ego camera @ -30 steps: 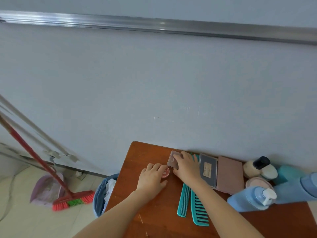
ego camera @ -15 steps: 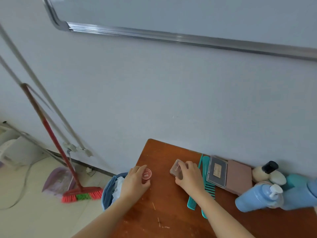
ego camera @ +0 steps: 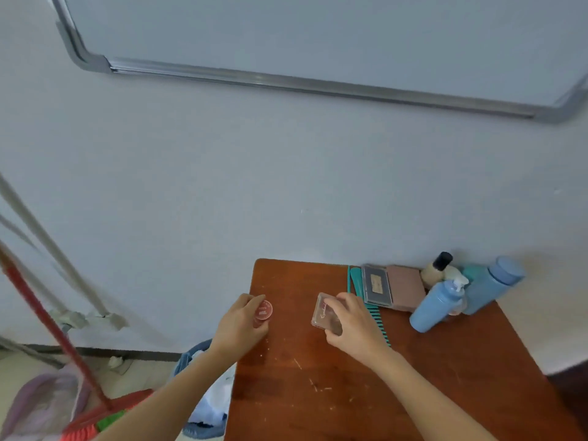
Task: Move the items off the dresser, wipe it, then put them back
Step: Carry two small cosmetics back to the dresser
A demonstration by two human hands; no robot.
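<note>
1. While over the brown wooden dresser top (ego camera: 318,393), the left hand (ego camera: 240,323) pinched a small round red tin (ego camera: 263,310) at the top's 10 o'clock edge.
2. The right hand (ego camera: 353,329) gripped a clear rectangular plastic case (ego camera: 324,313) at 3 o'clock of the tin.
3. A teal plastic comb (ego camera: 377,323) lay at that case's 3 o'clock.

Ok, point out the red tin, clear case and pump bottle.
red tin (ego camera: 263,310), head view, printed lid.
clear case (ego camera: 323,312), head view, uncovered left part.
pump bottle (ego camera: 434,305), head view, blue body.
</note>
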